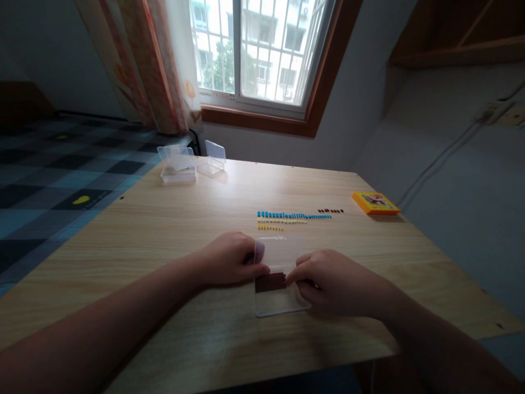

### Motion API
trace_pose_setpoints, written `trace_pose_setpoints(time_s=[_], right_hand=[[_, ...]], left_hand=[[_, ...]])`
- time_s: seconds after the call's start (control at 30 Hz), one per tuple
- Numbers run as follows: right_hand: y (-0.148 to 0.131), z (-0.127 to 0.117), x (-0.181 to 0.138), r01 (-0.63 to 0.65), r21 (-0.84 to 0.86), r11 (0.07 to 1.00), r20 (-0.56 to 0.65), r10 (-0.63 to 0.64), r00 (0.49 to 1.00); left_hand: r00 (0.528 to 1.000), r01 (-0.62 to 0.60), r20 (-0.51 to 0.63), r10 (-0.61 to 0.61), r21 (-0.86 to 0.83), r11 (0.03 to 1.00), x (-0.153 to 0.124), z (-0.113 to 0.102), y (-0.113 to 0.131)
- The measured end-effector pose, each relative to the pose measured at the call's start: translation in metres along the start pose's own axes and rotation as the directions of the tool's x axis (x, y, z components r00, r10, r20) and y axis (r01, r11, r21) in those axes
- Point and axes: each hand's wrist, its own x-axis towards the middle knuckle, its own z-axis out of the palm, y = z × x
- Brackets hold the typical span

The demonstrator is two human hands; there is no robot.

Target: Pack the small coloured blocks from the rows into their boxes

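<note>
The right hand (322, 276) reaches in over the clear tray (274, 305), index finger bent toward the brown pieces (269, 282), its tip at or just beside their right end; whether anything is pinched between finger and thumb I cannot tell. The left hand (233, 257) holds the tray's left edge in a narrow grip, its thumb over the upper edge of the brown pieces. So the brown pieces lie between the hands — leftward from the right fingertip, just below the left thumb — packed flat against the tray's left side, long axis running across from left to right. Both hands are about equally near, and nothing stands between the right fingertip and that end.

Beyond the tray's far edge, on the table (197, 219), run rows of small yellow pieces (269, 227), pale pieces (283, 221) and blue pieces (283, 215), with a short line of dark pieces (330, 210) beyond to the right. An orange box (375, 204) sits farther right; two open clear boxes (179, 175) stand at the far left, well apart from the hands.
</note>
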Motion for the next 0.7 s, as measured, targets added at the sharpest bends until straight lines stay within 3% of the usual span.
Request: trace_pose_setpoints(time_s=[0.43,0.7], right_hand=[[0.0047,-0.0009,-0.002,-0.025,-0.036,0.999,-0.06,0.022,0.998],[0.001,0.0016,-0.0006,-0.028,-0.052,0.998,-0.002,0.028,1.0]], left_hand=[[1.0,-0.006,0.0,0.006,-0.013,1.0,-0.0001,-0.0009,0.0003],[1.0,-0.003,0.008,0.003,-0.003,1.0,-0.0003,-0.0007,0.0002]])
